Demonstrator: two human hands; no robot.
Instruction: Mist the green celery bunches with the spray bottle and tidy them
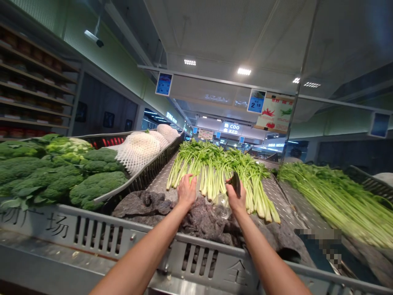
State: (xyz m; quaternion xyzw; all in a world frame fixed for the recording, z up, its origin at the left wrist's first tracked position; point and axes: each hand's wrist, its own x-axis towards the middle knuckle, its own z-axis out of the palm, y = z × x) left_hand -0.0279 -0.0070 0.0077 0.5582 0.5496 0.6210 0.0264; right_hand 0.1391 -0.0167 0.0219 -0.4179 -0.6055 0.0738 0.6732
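Note:
Bunches of celery (211,176) lie side by side on a textured dark surface, pale stalk ends toward me and leaves away. My left hand (186,190) is at the stalk ends on the left, its thumb apart from the fingers and nothing visibly held. In my right hand (237,198), at the stalks further right, is a dark, flat, pointed object (236,184); its kind is unclear. Between the hands, a clear plastic item (221,207) sits by the stalk ends. Crumpled dark grey cloth (202,219) is bunched below both hands.
To the left, a crate holds broccoli (92,180) and white vegetables in foam netting (138,147). A slotted grey crate wall (211,262) runs along the front. On the right, a mirror (337,196) reflects the celery. Price signs (256,101) hang overhead.

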